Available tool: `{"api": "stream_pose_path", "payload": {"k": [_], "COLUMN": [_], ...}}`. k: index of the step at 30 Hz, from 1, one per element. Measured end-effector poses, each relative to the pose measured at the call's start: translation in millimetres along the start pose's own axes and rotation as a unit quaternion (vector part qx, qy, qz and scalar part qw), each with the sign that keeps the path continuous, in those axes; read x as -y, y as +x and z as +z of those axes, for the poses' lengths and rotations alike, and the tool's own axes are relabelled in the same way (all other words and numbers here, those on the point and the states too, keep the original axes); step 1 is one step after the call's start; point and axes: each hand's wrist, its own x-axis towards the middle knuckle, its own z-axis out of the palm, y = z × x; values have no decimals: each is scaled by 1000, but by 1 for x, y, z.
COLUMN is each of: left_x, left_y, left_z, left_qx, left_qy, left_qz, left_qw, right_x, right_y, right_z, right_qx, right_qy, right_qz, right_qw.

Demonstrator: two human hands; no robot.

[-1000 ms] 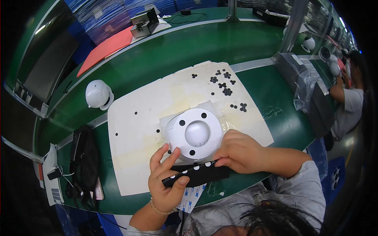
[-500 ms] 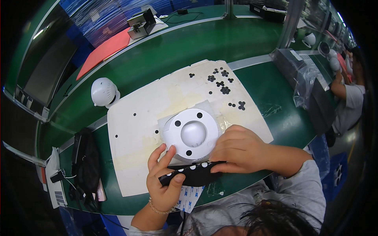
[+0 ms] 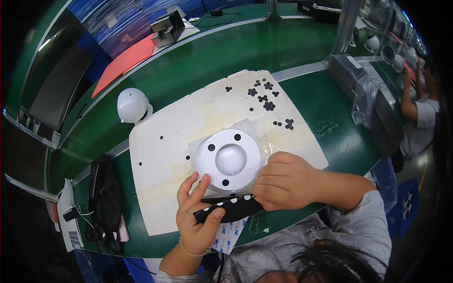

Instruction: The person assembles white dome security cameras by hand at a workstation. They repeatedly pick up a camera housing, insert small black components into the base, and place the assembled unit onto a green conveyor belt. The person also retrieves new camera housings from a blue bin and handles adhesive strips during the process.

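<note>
A curled black sheet with a row of white dots along its folded edge lies between my hands. My left hand grips its left end, thumb on top and index and middle fingers reaching up toward a white ring-shaped base. At the sheet's right end my right hand is closed, its fingertips pinched together at the edge; anything small inside the pinch is hidden. Just beyond both hands the white ring base lies on a translucent wrap, with three black round pads on its face. Printed backing paper hangs below the sheet.
A cream board lies under the work, with several loose black pads at its far right. A white dome camera stands at the far left. Black bag left, grey box right; another person sits beyond.
My right fingers have curled tighter at the sheet's edge. The dome camera at the far left has shifted slightly right. The ring base stays in place.
</note>
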Motion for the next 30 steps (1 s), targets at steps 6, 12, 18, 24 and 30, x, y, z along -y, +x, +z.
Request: {"api": "stream_pose_path", "payload": {"k": [6, 12, 18, 24, 30], "left_x": [-4, -6, -3, 4, 7], "left_y": [1, 2, 4, 2, 2], "left_z": [-1, -2, -5, -8, -8], "left_qx": [13, 17, 28, 34, 29], "left_qy": [20, 24, 57, 70, 59], "left_qz": [10, -4, 55, 114, 132], "left_qw": [1000, 1000, 996, 990, 989], "right_x": [1, 0, -3, -4, -4], "right_y": [-1, -4, -7, -4, -4], "right_z": [-3, -3, -7, -13, -13], "right_qx": [27, 41, 67, 62, 59], "right_qy": [-9, 48, 226, 277, 298], "right_qz": [9, 53, 198, 219, 238], "right_qw": [1000, 997, 952, 934, 922]}}
